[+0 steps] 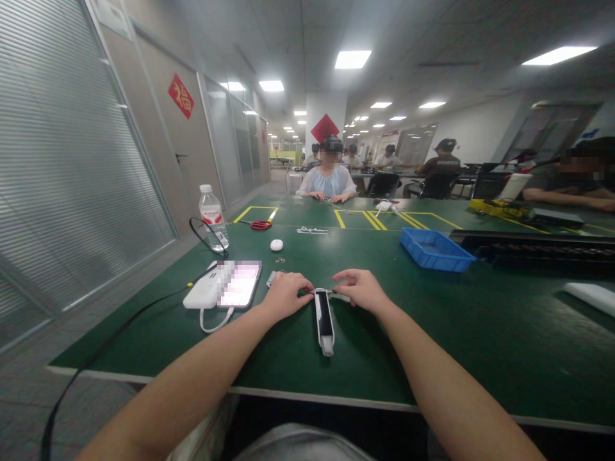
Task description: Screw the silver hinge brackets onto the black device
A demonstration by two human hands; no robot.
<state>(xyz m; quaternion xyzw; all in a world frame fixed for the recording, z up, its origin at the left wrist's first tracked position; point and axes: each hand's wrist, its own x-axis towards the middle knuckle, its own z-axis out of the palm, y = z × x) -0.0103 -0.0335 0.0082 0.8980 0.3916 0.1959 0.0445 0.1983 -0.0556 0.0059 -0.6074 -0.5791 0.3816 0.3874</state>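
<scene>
A slim white device with a long dark panel (325, 315) lies on the green table, its pale tip toward me. My left hand (288, 294) is at the device's far left corner, thumb and finger closed on a thin bit too small to make out. On the other side, my right hand (362, 291) curls around a thin pale strip (341, 297) that runs to the device's far end. Its fingertips are partly hidden. A small grey piece (271, 279) lies just behind my left hand, and several tiny metal bits (280, 260) lie farther off.
To the left are a phone (243, 285), a white power bank (202, 288) with cable, and a water bottle (213, 218). A white case (276, 245), red-handled scissors (261, 225) and a blue tray (435, 250) stand farther back. A person (329, 179) sits opposite.
</scene>
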